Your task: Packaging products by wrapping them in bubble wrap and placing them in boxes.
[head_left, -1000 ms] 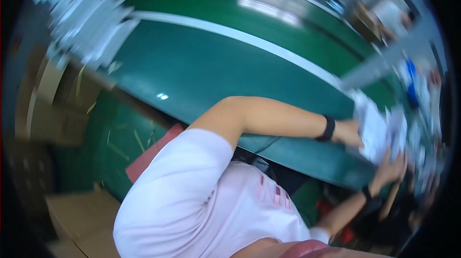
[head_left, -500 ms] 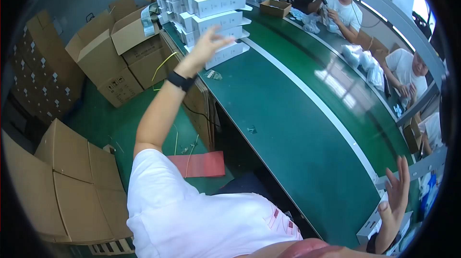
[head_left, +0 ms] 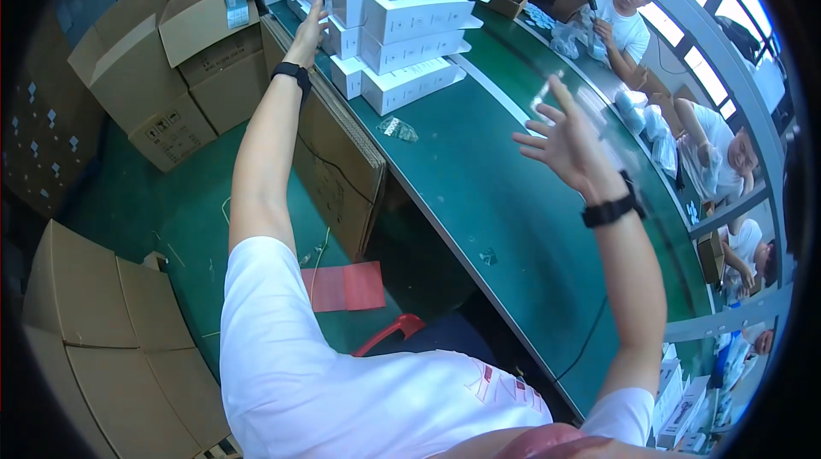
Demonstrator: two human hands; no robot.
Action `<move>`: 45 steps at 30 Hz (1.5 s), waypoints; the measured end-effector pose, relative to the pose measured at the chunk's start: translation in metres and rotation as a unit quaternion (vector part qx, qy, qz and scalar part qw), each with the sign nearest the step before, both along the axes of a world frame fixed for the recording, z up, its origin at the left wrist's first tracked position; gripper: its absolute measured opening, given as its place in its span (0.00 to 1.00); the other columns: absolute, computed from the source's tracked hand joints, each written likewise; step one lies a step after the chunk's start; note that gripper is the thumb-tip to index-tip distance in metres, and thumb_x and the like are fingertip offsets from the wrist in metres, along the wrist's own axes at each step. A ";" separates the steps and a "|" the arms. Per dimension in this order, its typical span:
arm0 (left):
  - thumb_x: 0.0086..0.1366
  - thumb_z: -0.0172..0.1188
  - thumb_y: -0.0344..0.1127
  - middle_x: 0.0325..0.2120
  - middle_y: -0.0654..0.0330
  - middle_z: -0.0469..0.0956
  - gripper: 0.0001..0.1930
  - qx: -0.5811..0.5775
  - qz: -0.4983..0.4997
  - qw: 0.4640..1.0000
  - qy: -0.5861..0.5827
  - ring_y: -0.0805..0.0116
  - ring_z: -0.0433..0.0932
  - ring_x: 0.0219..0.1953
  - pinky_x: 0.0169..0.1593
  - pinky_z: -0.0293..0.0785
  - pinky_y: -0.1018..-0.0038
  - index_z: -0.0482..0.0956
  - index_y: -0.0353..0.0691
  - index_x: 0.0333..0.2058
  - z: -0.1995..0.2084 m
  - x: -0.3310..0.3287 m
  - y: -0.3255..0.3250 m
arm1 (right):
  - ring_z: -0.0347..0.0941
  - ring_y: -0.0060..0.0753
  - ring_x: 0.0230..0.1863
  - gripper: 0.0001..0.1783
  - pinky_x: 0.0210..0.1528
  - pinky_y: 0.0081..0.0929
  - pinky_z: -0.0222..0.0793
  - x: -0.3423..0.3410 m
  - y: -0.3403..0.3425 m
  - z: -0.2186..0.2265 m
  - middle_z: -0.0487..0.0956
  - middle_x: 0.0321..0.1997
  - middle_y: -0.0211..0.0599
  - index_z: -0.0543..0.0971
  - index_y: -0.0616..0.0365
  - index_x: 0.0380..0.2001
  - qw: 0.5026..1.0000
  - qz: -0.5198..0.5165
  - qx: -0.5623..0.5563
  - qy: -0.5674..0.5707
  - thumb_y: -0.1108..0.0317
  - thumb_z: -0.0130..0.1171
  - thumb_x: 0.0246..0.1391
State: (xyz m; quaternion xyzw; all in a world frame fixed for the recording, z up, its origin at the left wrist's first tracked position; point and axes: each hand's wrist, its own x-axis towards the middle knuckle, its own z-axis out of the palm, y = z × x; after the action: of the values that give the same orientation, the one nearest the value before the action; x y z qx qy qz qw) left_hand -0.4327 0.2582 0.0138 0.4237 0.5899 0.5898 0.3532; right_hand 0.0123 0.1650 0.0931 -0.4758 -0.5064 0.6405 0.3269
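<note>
Left hand [head_left: 308, 32] extended to the stack of white boxes [head_left: 402, 23] on the green table [head_left: 479, 177]; fingers straight and together, fingertips against the stack's near-left side, contact itself hard to make out. Right hand [head_left: 566, 141] raised above the table, right of the stack and well apart from it; fingers spread open, gripping nothing; a pale blur at the fingertips, not identifiable. Black wristbands on both wrists.

White boxes: long, rectangular, laid flat in staggered tiers at the table's far left end; small dark marks on their ends too small to read. Further white boxes behind, cut off by the upper rim. Small clear packet [head_left: 398, 128] on the table just in front of the stack. Brown cartons [head_left: 162, 74] on the floor left of the stack, flaps open. Red sheet [head_left: 346, 285] on the floor below the table edge.
</note>
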 end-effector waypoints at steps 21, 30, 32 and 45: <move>0.64 0.47 0.69 0.68 0.54 0.52 0.47 0.106 -0.104 0.973 -0.174 0.59 0.52 0.69 0.69 0.48 0.65 0.49 0.38 0.69 -0.075 0.022 0.009 | 0.31 0.71 0.73 0.65 0.69 0.68 0.31 -0.167 0.095 -0.092 0.32 0.71 0.71 0.32 0.49 0.71 0.989 -0.079 -0.064 0.108 0.30 0.58 0.46; 0.64 0.49 0.68 0.68 0.51 0.52 0.48 0.116 -0.117 0.967 -0.197 0.58 0.53 0.68 0.68 0.50 0.65 0.47 0.36 0.68 -0.058 0.040 -0.011 | 0.35 0.69 0.73 0.61 0.70 0.62 0.33 -0.150 0.078 -0.086 0.38 0.72 0.70 0.34 0.50 0.72 0.997 0.007 -0.037 0.066 0.31 0.55 0.50; 0.64 0.53 0.64 0.60 0.48 0.65 0.44 0.099 -0.038 0.974 -0.201 0.59 0.67 0.59 0.62 0.61 0.66 0.55 0.35 0.66 -0.078 0.006 -0.015 | 0.37 0.69 0.73 0.61 0.71 0.61 0.33 -0.154 0.059 -0.082 0.39 0.72 0.70 0.35 0.50 0.72 0.996 0.033 -0.043 0.064 0.31 0.55 0.50; 0.55 0.58 0.68 0.40 0.34 0.78 0.42 -0.027 -0.009 0.615 0.788 0.40 0.78 0.44 0.47 0.73 0.54 0.74 0.27 0.49 0.167 0.135 0.066 | 0.70 0.43 0.57 0.49 0.55 0.33 0.69 0.061 -0.098 -0.032 0.65 0.64 0.55 0.54 0.62 0.68 0.923 0.241 0.180 -0.239 0.51 0.65 0.52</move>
State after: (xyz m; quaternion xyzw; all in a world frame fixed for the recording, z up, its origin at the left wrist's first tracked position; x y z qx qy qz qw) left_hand -0.2978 0.3238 0.1808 0.7215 0.6528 0.0097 -0.2309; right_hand 0.0730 0.0668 0.0615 -0.4117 -0.7759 0.4647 0.1123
